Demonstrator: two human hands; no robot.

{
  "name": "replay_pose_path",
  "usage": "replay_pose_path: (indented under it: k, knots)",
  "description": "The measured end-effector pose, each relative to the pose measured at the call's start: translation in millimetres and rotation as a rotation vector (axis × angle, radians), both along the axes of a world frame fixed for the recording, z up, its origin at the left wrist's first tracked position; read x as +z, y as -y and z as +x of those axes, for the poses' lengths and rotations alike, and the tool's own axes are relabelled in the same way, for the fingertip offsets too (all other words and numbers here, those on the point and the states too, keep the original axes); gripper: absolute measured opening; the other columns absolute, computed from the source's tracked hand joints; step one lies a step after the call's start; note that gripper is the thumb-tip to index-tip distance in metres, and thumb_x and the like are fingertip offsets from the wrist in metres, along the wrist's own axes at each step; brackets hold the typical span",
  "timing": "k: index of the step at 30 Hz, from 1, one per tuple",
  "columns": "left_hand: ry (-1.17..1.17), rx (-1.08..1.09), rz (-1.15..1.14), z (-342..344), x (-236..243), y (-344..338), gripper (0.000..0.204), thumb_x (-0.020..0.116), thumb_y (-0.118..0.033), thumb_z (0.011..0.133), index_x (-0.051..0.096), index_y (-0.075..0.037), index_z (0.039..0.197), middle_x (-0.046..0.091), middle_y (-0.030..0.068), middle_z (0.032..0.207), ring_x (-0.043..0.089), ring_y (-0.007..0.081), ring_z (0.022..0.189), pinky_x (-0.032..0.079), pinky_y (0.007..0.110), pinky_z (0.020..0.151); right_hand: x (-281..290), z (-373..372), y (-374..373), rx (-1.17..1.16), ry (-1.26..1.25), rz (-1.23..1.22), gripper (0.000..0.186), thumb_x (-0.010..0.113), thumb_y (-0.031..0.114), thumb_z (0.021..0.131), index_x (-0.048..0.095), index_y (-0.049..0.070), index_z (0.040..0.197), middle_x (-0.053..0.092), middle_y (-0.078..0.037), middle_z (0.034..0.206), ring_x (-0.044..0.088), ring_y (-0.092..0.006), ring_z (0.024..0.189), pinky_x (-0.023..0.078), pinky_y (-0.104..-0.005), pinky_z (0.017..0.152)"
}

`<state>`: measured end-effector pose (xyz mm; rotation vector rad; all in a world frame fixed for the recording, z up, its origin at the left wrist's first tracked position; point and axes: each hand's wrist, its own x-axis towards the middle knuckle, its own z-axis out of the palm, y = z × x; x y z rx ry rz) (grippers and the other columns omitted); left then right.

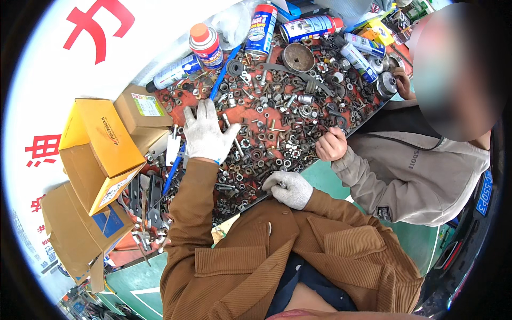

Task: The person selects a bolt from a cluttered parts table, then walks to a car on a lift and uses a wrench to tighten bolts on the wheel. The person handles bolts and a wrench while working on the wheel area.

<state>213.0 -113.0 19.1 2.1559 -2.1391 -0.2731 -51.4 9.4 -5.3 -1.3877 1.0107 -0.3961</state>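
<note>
My left hand (205, 132), in a white knit glove, spreads its fingers over the loose nuts and bolts (266, 141) strewn across a red tabletop. Nothing shows in its grasp, and a long blue strip (223, 72) reaches up past the fingertips. At the near table edge, my right hand (290, 190), gloved the same way, is closed with the fingers curled. A small grey metal fastener (281, 184) shows between thumb and fingers; its exact kind is too small to tell. A silver bolt (233, 134) lies beside my left thumb.
Spray cans (261, 29) stand and lie along the back, near a round rusty metal cup (298, 57) and a flat wrench (274, 67). Cardboard boxes (101, 144) crowd the left. A co-worker in a grey jacket (410, 176) leans in at right, one hand (331, 144) over the hardware.
</note>
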Motion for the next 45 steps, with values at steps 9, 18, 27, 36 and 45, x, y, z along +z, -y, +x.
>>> replay_pose_path:
  k: [9, 18, 27, 36, 45]
  knots:
    - [-0.044, -0.018, -0.081, 1.8, -9.1, -7.0, 0.088, 0.082, -0.047, 0.088, 0.05, 0.001, 0.154, 0.054, 0.0244, 0.155, 0.041, 0.0571, 0.147, 0.038, 0.061, 0.122, -1.6, -1.9, 0.3, 0.002, 0.031, 0.001, 0.023, 0.067, 0.012, 0.094, 0.077, 0.01, 0.114, 0.079, -0.008, 0.1, 0.073, -0.0211, 0.084, 0.058, -0.0359, 0.077]
    - [-0.202, -0.079, -0.234, 6.6, -14.0, -9.4, 0.066, 0.084, -0.022, 0.087, 0.058, -0.004, 0.145, 0.063, 0.0242, 0.137, 0.053, 0.0469, 0.135, 0.042, 0.057, 0.115, -1.8, -2.6, 0.5, 0.009, 0.079, -0.029, 0.022, 0.064, 0.011, 0.095, 0.075, 0.007, 0.114, 0.079, -0.011, 0.104, 0.076, -0.0261, 0.095, 0.06, -0.0373, 0.084]
    - [-0.056, 0.045, -0.239, 16.7, -9.8, -5.3, 0.041, 0.069, -0.012, 0.094, 0.068, -0.013, 0.135, 0.068, 0.0216, 0.115, 0.065, 0.0438, 0.104, 0.051, 0.056, 0.093, -2.6, -4.5, 1.5, 0.045, 0.083, -0.046, 0.023, 0.063, 0.014, 0.095, 0.074, 0.007, 0.114, 0.077, -0.012, 0.102, 0.075, -0.0283, 0.092, 0.059, -0.0394, 0.083]
    - [-0.012, 0.101, -0.317, 54.3, 0.6, 7.9, 0.044, 0.074, -0.013, 0.092, 0.068, -0.004, 0.135, 0.068, 0.025, 0.125, 0.064, 0.044, 0.117, 0.051, 0.053, 0.105, 1.5, -7.0, 4.0, 0.065, 0.102, -0.07, 0.024, 0.061, 0.012, 0.095, 0.073, 0.006, 0.115, 0.076, -0.012, 0.103, 0.074, -0.0292, 0.094, 0.059, -0.0394, 0.085]
    - [-0.003, -0.396, -0.163, -49.2, -1.4, 83.1, 0.078, 0.069, -0.05, 0.099, 0.051, -0.001, 0.156, 0.039, 0.0269, 0.169, 0.033, 0.0468, 0.157, 0.028, 0.052, 0.13, -10.7, -4.2, -1.7, 0.031, 0.152, -0.14, 0.023, 0.063, 0.011, 0.093, 0.075, 0.005, 0.112, 0.076, -0.012, 0.103, 0.074, -0.0292, 0.094, 0.059, -0.0392, 0.084]
